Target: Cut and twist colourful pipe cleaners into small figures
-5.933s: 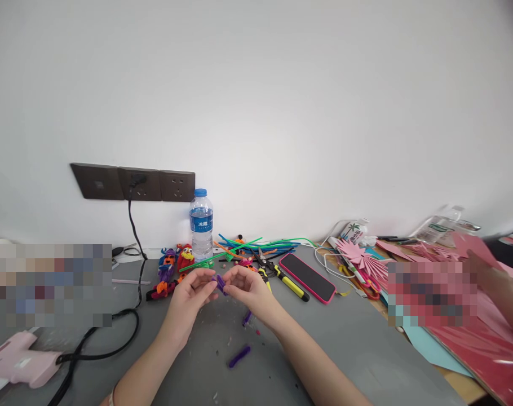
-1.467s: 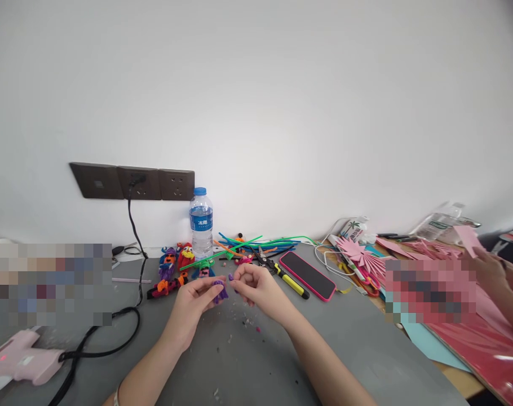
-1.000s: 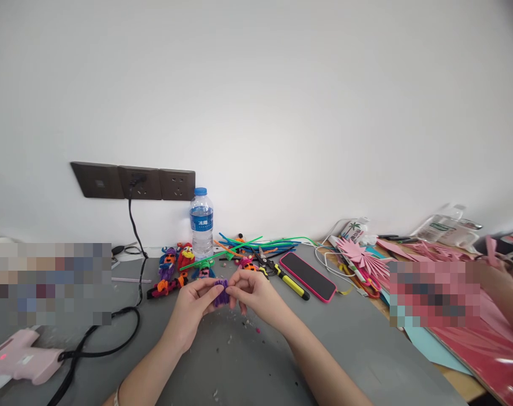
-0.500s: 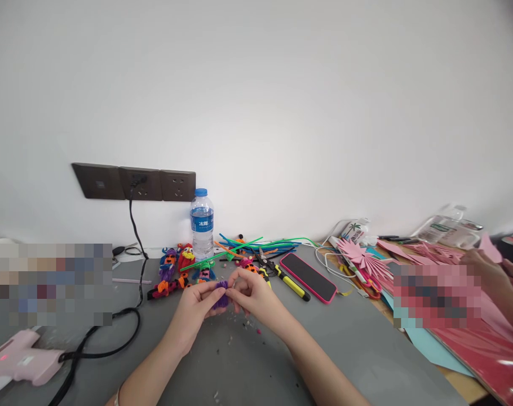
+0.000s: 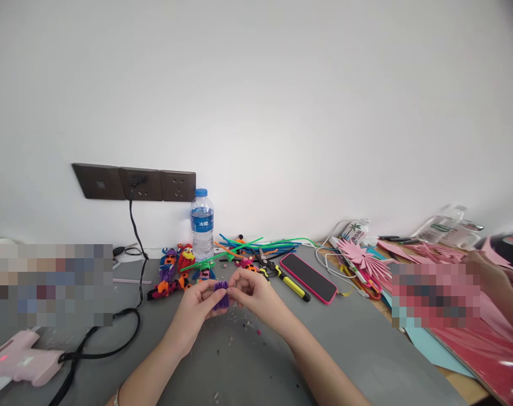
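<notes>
Purple fuzzy bundle (image 5: 221, 299): one, ridged, held just above the tabletop at the lower centre of the frame, between your two hands.

Your left hand (image 5: 192, 304): thumb and fingers clamped on the bundle from its left side.

Your right hand (image 5: 257, 294): thumb and fingertips at the bundle's right edge; whether they pinch it or only touch, you cannot tell, as the contact is partly hidden.

Fuzzy figures, just beyond your hands: purple-and-orange figure (image 5: 167, 269), red figure (image 5: 186, 257), green-topped figure (image 5: 204, 272), pink-and-orange figure (image 5: 247, 264). They crowd the far side of your fingers, leaving little room there.

Pliers (image 5: 294, 286), yellow-handled, slanting beyond your right hand. Phone (image 5: 309, 277), pink-edged, just right of them. Fuzzy stems (image 5: 277, 248) and water bottle (image 5: 202, 223), upright, centre, nearer the wall (image 5: 282, 124).

Grey tabletop (image 5: 345, 349): open stretch between your forearms, with scattered scraps (image 5: 247, 323); another right of your right forearm, ending at a diagonal edge toward the lower right corner.

Glue gun (image 5: 26, 361), pink, lower left; its black cord (image 5: 87, 356) loops in left of your left forearm.

Another person's hand (image 5: 482, 270), right edge of the frame, among pink paper.
</notes>
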A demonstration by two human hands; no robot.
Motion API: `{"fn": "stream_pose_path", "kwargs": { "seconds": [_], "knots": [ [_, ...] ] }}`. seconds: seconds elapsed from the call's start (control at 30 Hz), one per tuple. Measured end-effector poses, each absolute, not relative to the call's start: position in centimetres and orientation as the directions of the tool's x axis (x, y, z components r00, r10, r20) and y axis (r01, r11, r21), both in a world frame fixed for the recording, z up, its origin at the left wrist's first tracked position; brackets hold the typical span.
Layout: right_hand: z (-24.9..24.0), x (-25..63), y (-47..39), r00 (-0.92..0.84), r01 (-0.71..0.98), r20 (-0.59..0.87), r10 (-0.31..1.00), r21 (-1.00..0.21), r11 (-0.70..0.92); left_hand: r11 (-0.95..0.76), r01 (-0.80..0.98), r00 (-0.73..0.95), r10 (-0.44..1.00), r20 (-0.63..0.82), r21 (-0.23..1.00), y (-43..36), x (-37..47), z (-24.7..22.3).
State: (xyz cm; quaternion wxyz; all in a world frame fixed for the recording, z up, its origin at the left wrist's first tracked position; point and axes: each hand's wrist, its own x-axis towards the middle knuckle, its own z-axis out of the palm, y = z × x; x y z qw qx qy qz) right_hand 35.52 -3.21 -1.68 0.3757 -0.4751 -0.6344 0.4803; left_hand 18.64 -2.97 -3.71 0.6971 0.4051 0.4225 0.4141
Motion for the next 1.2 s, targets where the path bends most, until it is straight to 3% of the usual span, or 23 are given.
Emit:
{"fn": "stream_pose_path", "kwargs": {
  "seconds": [0.6,0.8,0.93,1.07,1.2],
  "knots": [
    [-2.1,36.5,-2.8,-0.099,0.345,0.194,0.976,-0.914,0.216,0.413,-0.244,0.447,0.851,-0.276,0.878,-3.5,18.8,-3.7],
    [-2.3,37.8,-1.8,-0.022,0.537,0.370,0.929,-0.779,0.323,0.409,-0.187,0.521,0.812,-0.263,0.893,-3.7,18.8,-3.7],
    [-3.3,38.9,-0.6,-0.025,0.668,0.496,0.868,-0.638,0.383,0.272,-0.144,0.512,0.843,-0.163,0.952,-3.5,18.9,-4.4],
    [-4.7,39.6,0.4,-0.033,0.698,0.489,0.871,-0.612,0.370,0.022,-0.155,0.424,0.905,0.046,0.988,-2.8,18.5,-4.6],
    [-5.4,39.9,0.8,-0.039,0.716,0.459,0.888,-0.607,0.345,-0.270,0.068,0.216,0.944,0.250,0.961,-1.6,17.0,-3.9]
  ]
}}
